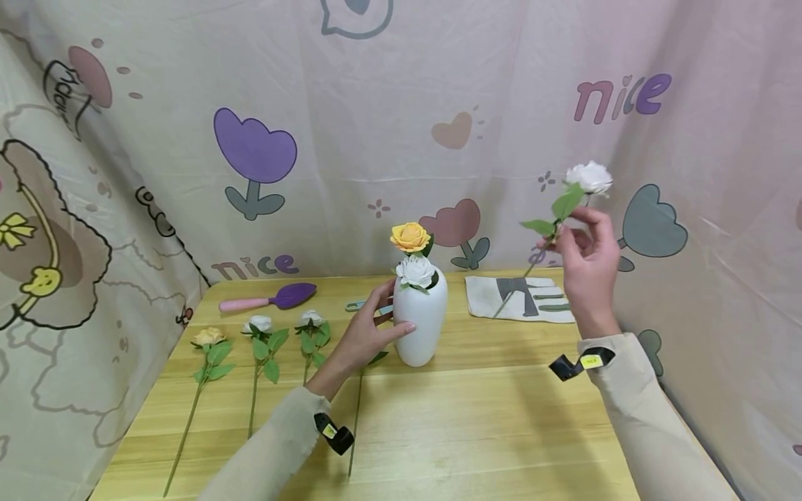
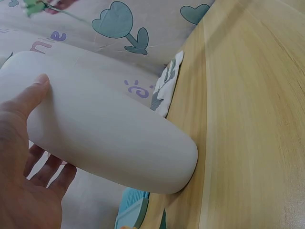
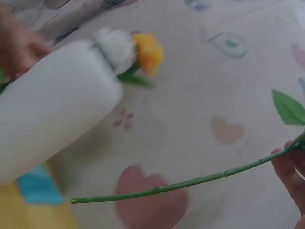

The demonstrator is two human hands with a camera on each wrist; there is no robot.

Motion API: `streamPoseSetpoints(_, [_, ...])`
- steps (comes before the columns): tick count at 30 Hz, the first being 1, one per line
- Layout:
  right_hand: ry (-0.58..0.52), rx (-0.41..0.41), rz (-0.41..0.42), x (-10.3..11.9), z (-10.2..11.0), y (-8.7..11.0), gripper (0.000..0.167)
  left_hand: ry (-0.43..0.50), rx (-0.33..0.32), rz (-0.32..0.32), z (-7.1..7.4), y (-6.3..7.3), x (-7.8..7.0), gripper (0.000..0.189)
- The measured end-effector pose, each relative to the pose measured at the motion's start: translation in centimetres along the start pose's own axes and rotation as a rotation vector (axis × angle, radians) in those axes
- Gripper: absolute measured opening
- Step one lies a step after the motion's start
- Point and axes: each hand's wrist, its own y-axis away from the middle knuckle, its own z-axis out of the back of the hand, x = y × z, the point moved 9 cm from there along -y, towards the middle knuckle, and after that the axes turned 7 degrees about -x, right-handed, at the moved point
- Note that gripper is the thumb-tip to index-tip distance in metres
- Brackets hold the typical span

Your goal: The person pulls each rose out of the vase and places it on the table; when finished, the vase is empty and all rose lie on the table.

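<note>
A white vase [image 1: 421, 327] stands upright on the wooden table, holding a yellow rose [image 1: 410, 237] and a white rose [image 1: 415, 270]. My left hand [image 1: 370, 332] grips its left side, thumb across the front and fingers around the back, as the left wrist view also shows. Up at the right, my right hand [image 1: 591, 254] pinches the stem of another white rose [image 1: 590, 178] just below its leaves. That rose's bare green stem [image 3: 190, 182] slants down to the left, its cut end free in the air and apart from the vase.
On the table's left lie a yellow rose [image 1: 209, 337], white roses [image 1: 257, 325] and another stem [image 1: 356, 424]. A purple trowel [image 1: 294, 296] with a pink handle lies behind them. Behind the vase is a light-blue tool [image 2: 133, 210]; folded gloves [image 1: 485, 297] lie at the back right, before a printed curtain.
</note>
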Motion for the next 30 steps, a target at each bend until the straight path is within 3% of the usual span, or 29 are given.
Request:
streamPoseSetpoints(3, [0.073,0.086,-0.073,-2.3,0.4,1.6,0.030,-0.001,0.002,0.001,0.0,0.0,0.1,0.088])
streamPoseSetpoints(8, [0.286,0.227,-0.143,-5.7,1.0,4.9,0.034,-0.001,0.006,0.002,-0.1,0.0,0.0,0.088])
streamPoseSetpoints(11, [0.339,0.287,-0.208,-8.0,1.4,7.0,0.035,-0.003,0.004,0.002,0.0,0.0,0.0,0.088])
streamPoseSetpoints(19, [0.344,0.436,-0.479,-13.7,2.2,13.1,0.039,-0.010,0.002,-0.003,0.0,-0.1,0.0,0.088])
streamPoseSetpoints(30, [0.272,0.531,-0.645,-17.9,1.9,18.0,0.042,-0.004,0.001,-0.004,0.1,0.0,-0.1,0.089])
